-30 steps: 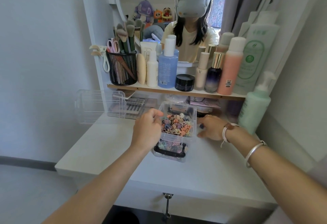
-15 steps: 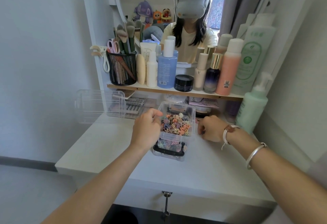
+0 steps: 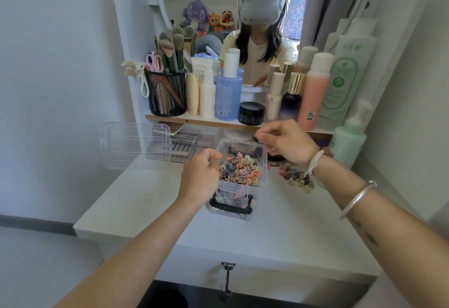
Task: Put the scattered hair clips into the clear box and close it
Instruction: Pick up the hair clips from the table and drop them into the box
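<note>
A clear box (image 3: pixel 239 202) with black latches stands open on the white vanity table (image 3: pixel 279 234), filled with several small pastel hair clips (image 3: pixel 241 170). My left hand (image 3: pixel 200 177) grips the box's left wall, fingers curled at its rim. My right hand (image 3: pixel 288 143) hovers above the box's far right corner and pinches a small dark clip between its fingertips. A heap of scattered clips (image 3: pixel 296 177) lies on the table to the right of the box, beneath my right wrist.
The clear lid (image 3: pixel 134 146) lies at the back left of the table. A shelf (image 3: pixel 218 123) behind the box carries bottles, a black jar and a mesh brush holder. A green pump bottle (image 3: pixel 348 140) stands at the right, near the wall.
My right hand has lifted from the table right of the box up over its far corner with a clip pinched. The scattered clips it covered now show. My left hand has stayed on the box.
</note>
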`<state>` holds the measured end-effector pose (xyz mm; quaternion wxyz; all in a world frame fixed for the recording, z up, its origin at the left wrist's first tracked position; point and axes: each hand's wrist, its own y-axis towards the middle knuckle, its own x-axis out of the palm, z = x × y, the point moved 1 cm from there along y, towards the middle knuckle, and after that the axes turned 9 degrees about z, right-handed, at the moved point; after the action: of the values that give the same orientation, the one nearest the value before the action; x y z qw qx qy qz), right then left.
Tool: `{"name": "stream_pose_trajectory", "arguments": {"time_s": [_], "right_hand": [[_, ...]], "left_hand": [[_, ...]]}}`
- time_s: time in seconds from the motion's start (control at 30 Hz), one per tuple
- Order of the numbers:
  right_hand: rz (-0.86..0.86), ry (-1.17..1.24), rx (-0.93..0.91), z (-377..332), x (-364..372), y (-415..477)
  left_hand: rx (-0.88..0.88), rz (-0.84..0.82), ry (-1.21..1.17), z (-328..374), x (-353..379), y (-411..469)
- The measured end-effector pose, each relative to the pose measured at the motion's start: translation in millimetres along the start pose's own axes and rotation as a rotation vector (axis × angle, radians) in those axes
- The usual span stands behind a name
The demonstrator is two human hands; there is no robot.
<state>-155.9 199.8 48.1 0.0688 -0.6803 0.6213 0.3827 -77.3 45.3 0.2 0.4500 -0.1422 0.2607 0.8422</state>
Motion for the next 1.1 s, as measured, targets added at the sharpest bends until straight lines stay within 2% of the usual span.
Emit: {"name": "stream_pose_trajectory", "arguments": {"time_s": [0.07,0.2,0.27,0.6,0.83,0.97,1.1], "right_hand": [[0.037,-0.08,0.064,18.7,-7.5,3.5],[-0.185,-0.597,0.109,59.5,-7.1,0.2],[-0.265,-0.707,0.087,68.4,0.7,-4.0],[-0.339,-0.852,-0.078,78.3,38.4,0.6],[-0.352,-0.752,-0.08,74.2,28.3,2.7],[-0.275,-0.698,-0.047,73.0,17.1,7.2],[-0.33,-0.747,-0.1,75.4,24.4,2.6]], "left_hand": [[-0.002,0.003,-0.001,-0.2,0.1,0.4],[-0.004,0.015,0.009,-0.2,2.1,1.0],[-0.005,0.02,0.016,-0.2,3.2,2.0],[-0.03,0.06,0.075,-0.4,6.4,8.7],[-0.015,0.061,0.071,-3.7,6.1,10.5],[-0.013,0.059,0.055,-4.1,5.9,10.2],[-0.008,0.056,0.049,-3.8,5.5,9.4]]}}
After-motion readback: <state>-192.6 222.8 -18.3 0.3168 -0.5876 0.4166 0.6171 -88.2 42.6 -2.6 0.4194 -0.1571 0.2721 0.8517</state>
